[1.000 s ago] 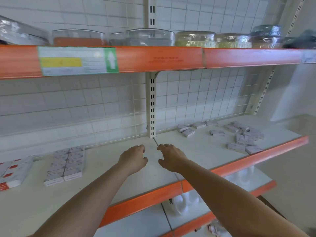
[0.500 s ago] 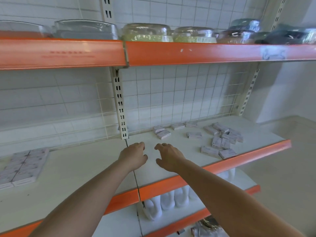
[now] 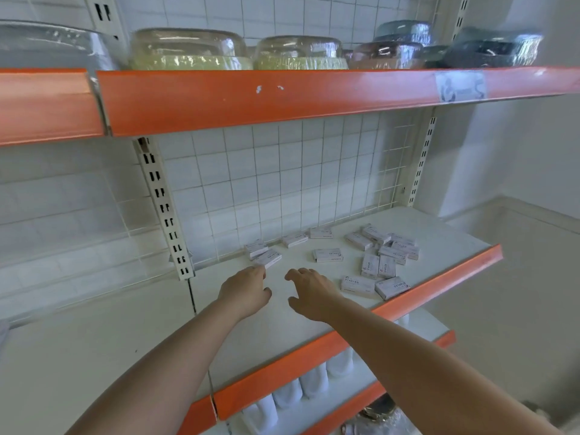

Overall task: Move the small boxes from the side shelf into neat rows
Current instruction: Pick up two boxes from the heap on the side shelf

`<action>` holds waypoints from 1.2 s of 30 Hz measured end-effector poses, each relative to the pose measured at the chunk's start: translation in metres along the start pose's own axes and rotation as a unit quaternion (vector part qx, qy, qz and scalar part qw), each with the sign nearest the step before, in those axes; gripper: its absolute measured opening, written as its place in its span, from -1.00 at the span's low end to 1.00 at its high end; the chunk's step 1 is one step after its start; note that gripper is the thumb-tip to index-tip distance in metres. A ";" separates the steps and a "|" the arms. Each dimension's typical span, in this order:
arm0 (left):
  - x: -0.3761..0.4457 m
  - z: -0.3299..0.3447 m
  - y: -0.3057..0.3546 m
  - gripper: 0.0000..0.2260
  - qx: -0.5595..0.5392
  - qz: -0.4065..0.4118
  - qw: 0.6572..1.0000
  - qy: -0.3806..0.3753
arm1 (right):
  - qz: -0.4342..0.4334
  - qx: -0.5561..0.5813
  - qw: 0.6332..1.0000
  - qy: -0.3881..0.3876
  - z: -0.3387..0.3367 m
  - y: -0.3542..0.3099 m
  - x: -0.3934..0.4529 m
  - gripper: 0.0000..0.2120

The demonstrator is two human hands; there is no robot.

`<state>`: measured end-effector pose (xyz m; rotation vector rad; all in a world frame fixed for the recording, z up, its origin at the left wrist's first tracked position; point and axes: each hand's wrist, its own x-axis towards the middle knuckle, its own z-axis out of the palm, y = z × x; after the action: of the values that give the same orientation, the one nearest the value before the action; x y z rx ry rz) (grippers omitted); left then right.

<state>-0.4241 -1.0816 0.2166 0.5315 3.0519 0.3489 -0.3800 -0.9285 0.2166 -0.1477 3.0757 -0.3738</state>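
Several small white boxes lie scattered on the white side shelf [image 3: 439, 227] with its orange front edge. The nearest box [image 3: 267, 258] lies just beyond the fingertips of my left hand [image 3: 246, 291], which reaches forward with loosely curled fingers and holds nothing. My right hand [image 3: 310, 293] hovers beside it, fingers spread and relaxed, also holding nothing. Another box [image 3: 328, 255] lies ahead of the right hand, and two boxes [image 3: 357, 284] lie to its right near the shelf edge. A loose cluster of boxes [image 3: 384, 246] sits farther right.
An orange-edged upper shelf [image 3: 282, 95] carries wrapped bowls [image 3: 188, 51] overhead. A slotted upright [image 3: 163, 208] and a wire grid back panel [image 3: 282, 183] stand behind. White bottles [image 3: 314, 381] stand on the lower shelf. The adjoining shelf [image 3: 78, 356] lies to the left.
The view has swung right, so the neat rows of boxes on the left shelf have left the frame. Both hands have advanced toward the scattered boxes, still holding nothing.
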 end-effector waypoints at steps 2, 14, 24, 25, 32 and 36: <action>0.015 0.001 0.001 -0.72 0.010 0.004 1.000 0.001 | 0.012 0.000 1.000 0.002 -0.003 0.007 0.009 -0.52; 0.090 0.008 -0.023 -0.67 0.031 0.016 0.999 0.026 | 0.051 0.015 0.998 0.016 -0.012 0.026 0.059 -0.52; 0.119 0.023 -0.031 -0.64 0.065 -0.008 0.998 0.019 | 0.043 0.008 0.999 0.012 -0.006 0.042 0.076 -0.51; 0.121 0.025 -0.031 -0.64 0.070 -0.014 0.997 0.018 | 0.040 0.007 0.999 0.012 -0.006 0.044 0.078 -0.51; 0.137 0.035 -0.033 -0.67 0.061 -0.043 0.997 0.025 | 0.030 0.005 1.000 0.008 -0.003 0.057 0.090 -0.52; 0.140 0.038 -0.033 -0.68 0.059 -0.052 0.997 0.023 | 0.021 0.002 1.000 0.006 0.000 0.060 0.093 -0.52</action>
<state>-0.5642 -1.0565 0.1744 0.3728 3.1434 0.1819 -0.4778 -0.8801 0.1994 -0.0807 3.0833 -0.3786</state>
